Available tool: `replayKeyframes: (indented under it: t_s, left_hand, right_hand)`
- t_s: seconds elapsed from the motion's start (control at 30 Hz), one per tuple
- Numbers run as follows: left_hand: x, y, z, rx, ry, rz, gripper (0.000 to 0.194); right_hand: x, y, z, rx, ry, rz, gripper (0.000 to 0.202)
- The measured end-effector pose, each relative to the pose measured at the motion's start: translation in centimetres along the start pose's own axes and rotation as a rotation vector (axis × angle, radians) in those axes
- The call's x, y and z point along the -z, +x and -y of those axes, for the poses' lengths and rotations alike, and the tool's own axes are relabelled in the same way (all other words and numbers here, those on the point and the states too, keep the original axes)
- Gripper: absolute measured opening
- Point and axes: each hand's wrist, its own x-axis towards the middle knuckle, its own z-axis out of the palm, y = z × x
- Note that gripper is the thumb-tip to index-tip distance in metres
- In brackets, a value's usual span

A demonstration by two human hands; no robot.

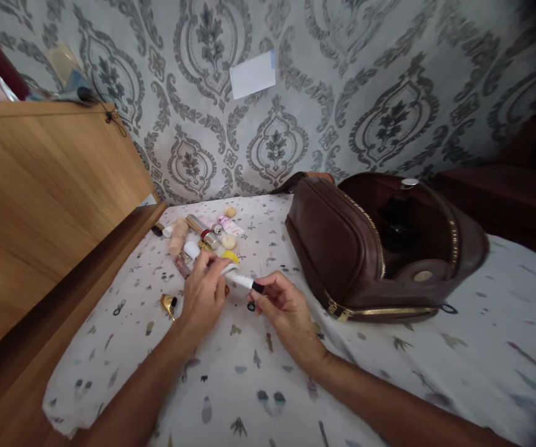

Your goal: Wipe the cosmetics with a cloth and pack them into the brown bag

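Between my hands is a slim white tube [242, 280] with a black end [258, 287]. My left hand [204, 290] is closed around its left part, with what looks like a folded white wipe [229, 268] under the fingers. My right hand [290, 316] pinches the black end between thumb and fingers. Just beyond my left hand lie a yellow item [230, 255], a beige bottle [178, 236], a silver tube with a red band [204, 231] and a pink-and-white tube [230, 226]. A gold item [169, 303] lies left of my left wrist.
An open dark brown leather bag [328, 230] with gold zips stands to the right on the patterned white sheet [230, 385]. A wooden board [48, 205] rises along the left side. Behind is a patterned grey wall [277, 143] with a white card [253, 75] on it.
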Motion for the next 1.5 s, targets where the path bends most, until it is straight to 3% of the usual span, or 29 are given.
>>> replayKeyframes:
  t_s: [0.17,0.27,0.47,0.6,0.77,0.87,0.93,1.07,1.23,1.5]
  left_hand:
    - [-0.2,-0.6,-1.0,-0.198,-0.002,0.043,0.032]
    - [-0.1,-0.4,-0.7,-0.201,-0.011,0.038,0.032]
    - [0.6,0.4,0.6,0.035,-0.014,-0.057,0.028]
    - [0.9,0.8,1.0,0.095,-0.071,-0.044,0.027]
    - [1.2,1.1,1.6,0.194,-0.144,-0.168,0.025]
    - [0.9,1.3,2.1,0.314,-0.309,-0.176,0.020]
    - [0.4,1.3,2.4,0.464,-0.500,-0.153,0.020]
    - [-0.3,1.4,2.7,0.732,-0.896,-0.202,0.036]
    - [-0.5,1.9,2.5,0.802,-1.108,-0.344,0.040]
    - [-0.6,2.0,2.3,0.794,-1.165,-0.378,0.042]
  right_hand:
    - [0.2,0.2,-0.3,0.031,-0.015,-0.004,0.019]
    - [0.1,0.2,-0.4,0.004,0.011,-0.017,0.023]
    - [0.2,0.2,-0.2,-0.025,0.013,-0.036,0.029]
    - [0.3,0.2,-0.3,-0.023,0.032,-0.055,0.032]
    - [0.4,0.6,-0.3,-0.077,0.081,-0.112,0.034]
    - [0.4,0.8,-0.5,-0.140,0.136,-0.137,0.038]
    - [0.4,0.8,-0.5,-0.162,0.147,-0.131,0.039]
    - [0.3,0.7,-0.2,-0.177,0.135,-0.087,0.038]
    - [0.1,0.6,0.2,-0.212,0.101,0.025,0.041]
    - [-0.2,0.2,0.7,-0.277,0.037,0.220,0.045]
